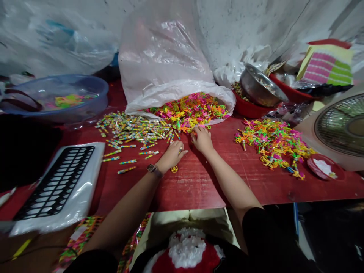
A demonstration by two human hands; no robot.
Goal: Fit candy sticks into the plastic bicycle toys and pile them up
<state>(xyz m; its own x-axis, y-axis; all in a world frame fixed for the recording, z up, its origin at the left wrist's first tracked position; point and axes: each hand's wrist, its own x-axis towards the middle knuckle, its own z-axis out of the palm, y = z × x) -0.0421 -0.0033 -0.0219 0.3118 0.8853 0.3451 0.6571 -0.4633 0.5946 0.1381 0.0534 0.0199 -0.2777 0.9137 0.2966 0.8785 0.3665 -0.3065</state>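
My left hand [171,155], with a watch on the wrist, is closed around a small candy tube that shows only partly between thumb and fingers. Just below it is a yellow plastic ring [174,169]; whether it is joined to the tube I cannot tell. My right hand [203,140] has its fingers curled at the front edge of a heap of bright plastic toy pieces [187,110], with an orange-red piece at the fingertips. The heap spills from a large white plastic bag [167,57]. Left of it lies a pile of wrapped candy tubes [133,127].
At right is a mound of coloured pieces with tubes [275,144], beside a small red basket [324,167] and a fan [347,121]. A blue basin [85,83] stands back left, near a plastic-wrapped black abacus [59,178]. Behind, a metal bowl [260,85] tilts.
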